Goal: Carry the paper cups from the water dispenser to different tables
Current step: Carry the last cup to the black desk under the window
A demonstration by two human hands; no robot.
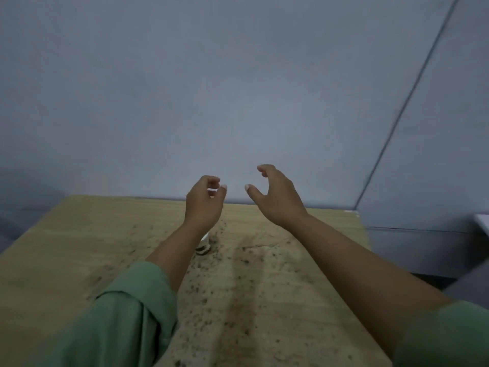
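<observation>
A paper cup (pixel 204 245) stands on the speckled light-wood table (pixel 79 247), mostly hidden under my left wrist; only its white rim and dark-patterned side show. My left hand (pixel 203 202) hovers above the cup, fingers curled with a gap between thumb and fingers, holding nothing. My right hand (pixel 277 197) is raised to the right of it over the table's far edge, fingers spread and curved, empty. Both arms wear green sleeves.
A grey-blue wall (pixel 238 88) rises just behind the table's far edge. A dark seam (pixel 412 88) runs diagonally down the wall at the right. A white object (pixel 483 221) shows at the right edge, beyond the table's right corner.
</observation>
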